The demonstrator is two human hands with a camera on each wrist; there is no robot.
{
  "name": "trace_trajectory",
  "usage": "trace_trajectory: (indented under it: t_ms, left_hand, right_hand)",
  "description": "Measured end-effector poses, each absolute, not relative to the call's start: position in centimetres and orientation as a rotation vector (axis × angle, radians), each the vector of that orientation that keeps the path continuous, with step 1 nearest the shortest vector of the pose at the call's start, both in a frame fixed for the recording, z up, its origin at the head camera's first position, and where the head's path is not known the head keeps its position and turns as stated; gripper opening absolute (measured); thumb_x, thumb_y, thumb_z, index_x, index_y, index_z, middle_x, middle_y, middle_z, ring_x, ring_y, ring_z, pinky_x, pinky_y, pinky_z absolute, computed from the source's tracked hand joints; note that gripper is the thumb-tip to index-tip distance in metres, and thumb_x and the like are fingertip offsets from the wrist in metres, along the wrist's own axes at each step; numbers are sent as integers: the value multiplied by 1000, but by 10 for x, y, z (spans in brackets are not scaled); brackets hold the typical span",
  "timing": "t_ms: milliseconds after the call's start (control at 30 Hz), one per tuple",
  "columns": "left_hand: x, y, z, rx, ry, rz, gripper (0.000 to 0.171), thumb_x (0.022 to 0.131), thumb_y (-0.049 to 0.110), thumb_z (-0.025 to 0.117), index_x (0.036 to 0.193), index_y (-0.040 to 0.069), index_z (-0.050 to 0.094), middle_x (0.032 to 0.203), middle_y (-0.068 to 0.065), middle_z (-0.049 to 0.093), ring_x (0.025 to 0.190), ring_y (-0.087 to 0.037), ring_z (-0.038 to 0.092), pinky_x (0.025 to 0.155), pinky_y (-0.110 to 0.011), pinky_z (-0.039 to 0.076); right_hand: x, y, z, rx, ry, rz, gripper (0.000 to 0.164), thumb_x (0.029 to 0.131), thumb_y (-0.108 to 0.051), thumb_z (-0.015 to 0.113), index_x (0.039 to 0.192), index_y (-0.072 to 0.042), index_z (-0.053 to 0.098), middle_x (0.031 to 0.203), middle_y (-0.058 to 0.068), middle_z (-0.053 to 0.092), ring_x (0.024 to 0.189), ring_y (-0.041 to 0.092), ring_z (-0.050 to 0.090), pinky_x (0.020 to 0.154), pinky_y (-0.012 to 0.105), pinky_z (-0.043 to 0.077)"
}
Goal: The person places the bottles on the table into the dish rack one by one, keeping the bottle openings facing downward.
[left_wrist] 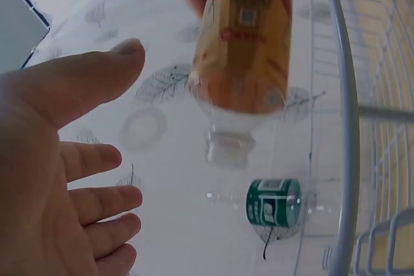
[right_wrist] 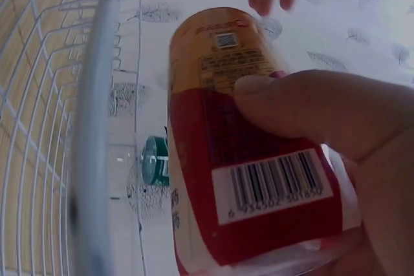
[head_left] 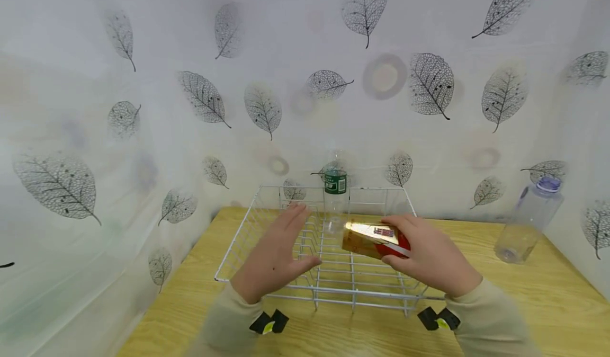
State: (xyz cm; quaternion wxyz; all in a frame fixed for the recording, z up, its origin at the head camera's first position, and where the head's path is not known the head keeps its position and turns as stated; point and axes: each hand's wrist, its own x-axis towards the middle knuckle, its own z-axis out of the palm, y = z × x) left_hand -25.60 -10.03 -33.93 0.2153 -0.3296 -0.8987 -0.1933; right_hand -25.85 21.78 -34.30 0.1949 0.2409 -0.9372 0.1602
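Note:
My right hand (head_left: pixel 429 253) grips a plastic bottle (head_left: pixel 364 239) with a red and gold label, held on its side above a white wire rack (head_left: pixel 381 294). In the right wrist view, the thumb (right_wrist: pixel 259 95) presses on the label, above a barcode. The bottle's clear neck (left_wrist: pixel 229 147) shows in the left wrist view, directed away from the right hand. To the left, my left hand (head_left: pixel 271 256) is apart from the bottle, thumb spread from the fingers, holding nothing. A clear bottle with a green label (head_left: pixel 335 183) stands upright by the rack's far side.
A clear bottle with a purple cap (head_left: pixel 529 219) stands at the right on the wood-grain table (head_left: pixel 472 246). Behind and left hangs a white curtain (head_left: pixel 295 39) printed with grey leaves. The rack has raised wire sides and a gridded bottom.

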Motion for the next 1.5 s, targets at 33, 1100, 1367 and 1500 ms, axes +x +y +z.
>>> trace_trajectory:
  t_ms: [33,1100,1367,1500]
  left_hand:
    - [-256,-93,-339,-929,-2480,-507,89,82,59,60,149,13,25,153,-3,21,140,-24,17,110,-43,21]
    - [-255,-25,-371,-822,-2512,-110,75,79,49,70,137,13,40,128,1,51,115,-18,48,102,-40,37]
    - [-259,-31,-370,-856,-2497,-230,75,80,45,71,138,11,38,122,-4,55,111,-20,52,97,-39,42]
    - [-261,-36,-369,-835,-2511,-322,78,80,44,71,141,12,34,121,-5,55,108,-20,53,94,-39,43]
  right_hand:
    - [-260,214,-344,690,-2606,419,67,72,-46,76,129,-20,52,112,-4,58,86,13,55,67,33,49]
    - [-256,167,-357,927,-2442,303,74,66,-36,83,129,-12,54,120,0,56,110,20,51,92,40,43]
    - [-258,177,-352,888,-2495,660,80,71,-40,80,139,-24,41,133,-5,44,112,16,49,82,36,50]
    - [-261,190,-351,834,-2498,873,85,74,-46,76,144,-32,30,138,-5,40,120,18,44,87,44,47]
